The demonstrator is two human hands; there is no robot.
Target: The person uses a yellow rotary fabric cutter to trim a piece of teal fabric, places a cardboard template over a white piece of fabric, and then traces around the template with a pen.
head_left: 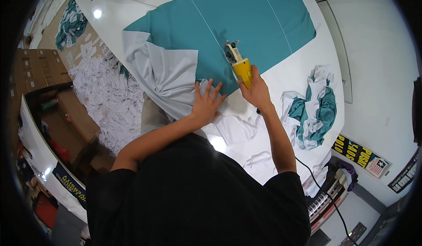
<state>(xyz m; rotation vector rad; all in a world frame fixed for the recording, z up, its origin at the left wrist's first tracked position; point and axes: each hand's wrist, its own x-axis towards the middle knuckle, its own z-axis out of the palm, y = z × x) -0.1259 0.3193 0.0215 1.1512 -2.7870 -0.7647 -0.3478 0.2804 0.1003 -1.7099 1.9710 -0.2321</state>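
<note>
Teal cloth [171,26] lies across the far part of the bench [110,21]; a pale grey flap [162,65] lies rumpled toward the left edge. Right hand [258,89]: fingers wrapped round the yellow cutter [243,73], its head at the nearer white line [204,20]. Left hand [204,107]: fingers spread wide on cloth at the near side. Step, judged: cutting along the line. Next move likely calls for steady guiding toward the far edge, cloth held flat.
</note>
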